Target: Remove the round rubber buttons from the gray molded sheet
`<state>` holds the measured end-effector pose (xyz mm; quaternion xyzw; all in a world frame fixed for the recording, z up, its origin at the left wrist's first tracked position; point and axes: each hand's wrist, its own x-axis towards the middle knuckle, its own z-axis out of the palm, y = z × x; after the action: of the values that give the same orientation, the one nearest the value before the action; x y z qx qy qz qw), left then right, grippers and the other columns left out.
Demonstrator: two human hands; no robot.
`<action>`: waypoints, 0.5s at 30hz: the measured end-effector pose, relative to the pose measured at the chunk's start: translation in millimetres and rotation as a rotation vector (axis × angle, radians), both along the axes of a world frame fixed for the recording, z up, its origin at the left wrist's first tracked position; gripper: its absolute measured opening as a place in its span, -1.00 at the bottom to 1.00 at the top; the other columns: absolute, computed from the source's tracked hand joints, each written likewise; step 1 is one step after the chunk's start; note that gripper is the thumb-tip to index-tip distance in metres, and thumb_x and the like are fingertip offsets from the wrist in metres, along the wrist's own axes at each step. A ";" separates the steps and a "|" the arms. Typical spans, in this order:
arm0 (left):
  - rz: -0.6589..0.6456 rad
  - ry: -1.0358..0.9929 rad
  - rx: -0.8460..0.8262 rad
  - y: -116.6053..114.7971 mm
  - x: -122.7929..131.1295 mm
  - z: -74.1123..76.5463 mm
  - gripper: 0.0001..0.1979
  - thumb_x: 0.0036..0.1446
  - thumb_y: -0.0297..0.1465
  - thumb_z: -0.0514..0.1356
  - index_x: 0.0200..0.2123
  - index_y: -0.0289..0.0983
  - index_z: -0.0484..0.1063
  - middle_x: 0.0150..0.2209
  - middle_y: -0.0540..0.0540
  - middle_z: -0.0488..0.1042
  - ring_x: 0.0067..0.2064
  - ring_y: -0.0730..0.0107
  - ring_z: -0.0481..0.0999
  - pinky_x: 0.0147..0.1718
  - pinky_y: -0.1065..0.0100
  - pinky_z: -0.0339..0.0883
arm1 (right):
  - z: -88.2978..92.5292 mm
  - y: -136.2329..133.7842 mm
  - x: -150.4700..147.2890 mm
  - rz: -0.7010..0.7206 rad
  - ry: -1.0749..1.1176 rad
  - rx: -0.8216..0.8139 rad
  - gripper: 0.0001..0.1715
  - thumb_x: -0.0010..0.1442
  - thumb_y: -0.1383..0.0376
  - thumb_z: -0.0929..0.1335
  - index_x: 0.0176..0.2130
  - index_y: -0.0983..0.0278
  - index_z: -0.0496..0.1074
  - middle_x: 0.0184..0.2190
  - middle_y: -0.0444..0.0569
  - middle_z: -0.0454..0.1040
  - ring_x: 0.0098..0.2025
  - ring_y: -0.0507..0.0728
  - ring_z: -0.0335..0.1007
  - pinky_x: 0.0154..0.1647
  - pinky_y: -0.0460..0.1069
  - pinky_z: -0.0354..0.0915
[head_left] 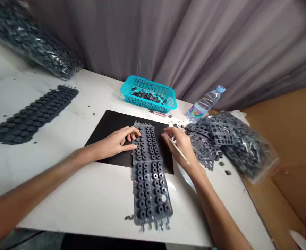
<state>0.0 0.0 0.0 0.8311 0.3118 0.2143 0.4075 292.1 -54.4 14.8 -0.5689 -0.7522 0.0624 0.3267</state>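
A long dark grey moulded rubber sheet (148,160) with rows of ring-shaped knobs lies lengthwise in front of me, its upper part on a black mat (110,129). My left hand (121,140) rests at the sheet's upper left edge, thumb and fingers apart, fingertips touching the knobs. Just right of the sheet, my right hand (179,144) is closed around a thin white stick (177,148) that slants back toward the wrist. One round white spot and a few shiny rings show on the sheet's lower right part.
Behind the mat stands a turquoise basket (149,107) with small dark pieces. A pink-handled cutter (159,114), a water bottle (204,104), cut-out rubber scraps (207,139) and a filled clear bag (249,152) are rightward. Another sheet (35,116) and big bag (33,43) are left.
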 end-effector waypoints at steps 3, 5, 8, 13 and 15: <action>0.040 -0.027 -0.039 -0.1 -0.4 0.0 -0.64 0.29 -0.21 0.30 0.07 -0.16 0.33 -0.05 -0.05 0.40 -0.14 0.34 0.38 -0.29 0.36 0.31 | -0.3 -3.4 -23.7 0.230 -0.008 -0.059 -0.74 0.47 0.09 0.37 -0.06 0.22 0.47 -0.19 0.01 0.51 -0.16 0.19 0.43 -0.09 0.06 0.38; 0.049 -0.024 -0.046 0.0 -0.5 0.1 -0.64 0.28 -0.20 0.30 0.06 -0.17 0.33 -0.05 -0.06 0.40 -0.15 0.34 0.38 -0.28 0.35 0.32 | 0.1 -4.7 -34.5 0.316 -0.031 -0.079 -0.73 0.48 0.08 0.35 -0.07 0.22 0.46 -0.18 0.02 0.51 -0.14 0.19 0.42 -0.09 0.06 0.38; 0.029 0.007 -0.024 0.3 -0.3 0.8 -0.67 0.30 -0.20 0.27 0.06 -0.16 0.37 -0.08 -0.06 0.37 -0.17 0.34 0.36 -0.27 0.34 0.32 | 1.0 -5.0 -40.8 0.348 -0.078 -0.080 -0.71 0.49 0.06 0.33 -0.07 0.23 0.46 -0.17 0.04 0.51 -0.14 0.20 0.40 -0.08 0.07 0.38; 0.020 0.039 -0.023 0.2 1.2 3.6 -0.68 0.31 -0.22 0.25 0.08 -0.15 0.44 -0.13 -0.05 0.30 -0.22 0.37 0.33 -0.29 0.36 0.29 | 1.8 -3.4 -38.7 0.378 -0.102 -0.080 -0.67 0.48 0.02 0.33 -0.04 0.23 0.46 -0.15 0.05 0.52 -0.12 0.21 0.39 -0.06 0.08 0.39; 0.024 0.034 -0.034 0.3 1.6 3.9 -0.67 0.31 -0.22 0.26 0.09 -0.16 0.45 -0.12 -0.05 0.30 -0.22 0.37 0.33 -0.29 0.36 0.30 | 2.0 -2.8 -38.4 0.384 -0.110 -0.078 -0.67 0.48 0.03 0.33 -0.04 0.23 0.47 -0.14 0.06 0.52 -0.12 0.21 0.40 -0.07 0.08 0.40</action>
<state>1.6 0.3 3.9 0.8238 0.3320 0.1997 0.4138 253.8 -57.3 16.8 -0.4298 -0.8605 0.1213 0.2452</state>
